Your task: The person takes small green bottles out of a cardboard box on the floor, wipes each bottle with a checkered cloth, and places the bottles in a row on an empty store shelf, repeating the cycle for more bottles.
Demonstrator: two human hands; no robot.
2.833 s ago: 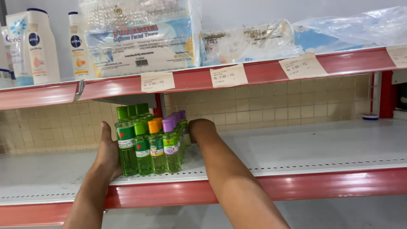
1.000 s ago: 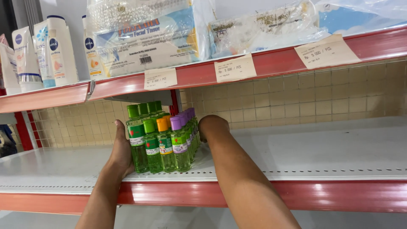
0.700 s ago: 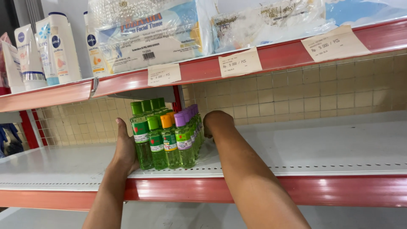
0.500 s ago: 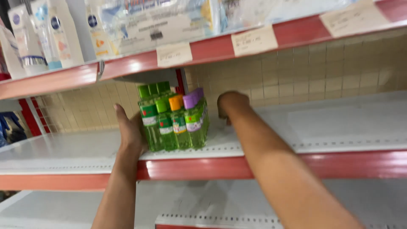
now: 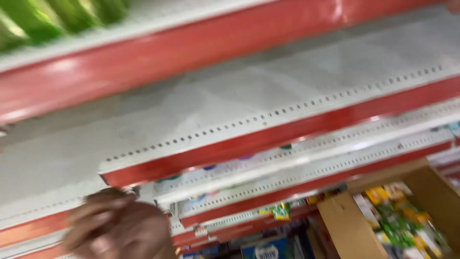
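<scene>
Fingers of one blurred hand (image 5: 117, 225) show low at the left, loosely curled with nothing in them; which hand it is, I cannot tell. Above them sit green bottles (image 5: 57, 17) on the top shelf (image 5: 201, 45). Far right lies a cardboard box (image 5: 402, 216) of packets.

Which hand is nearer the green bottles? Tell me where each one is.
Left, by this blurred view. The left hand hangs low, well below the green bottles. The right hand shows only as a sliver at the top right corner, far across.
</scene>
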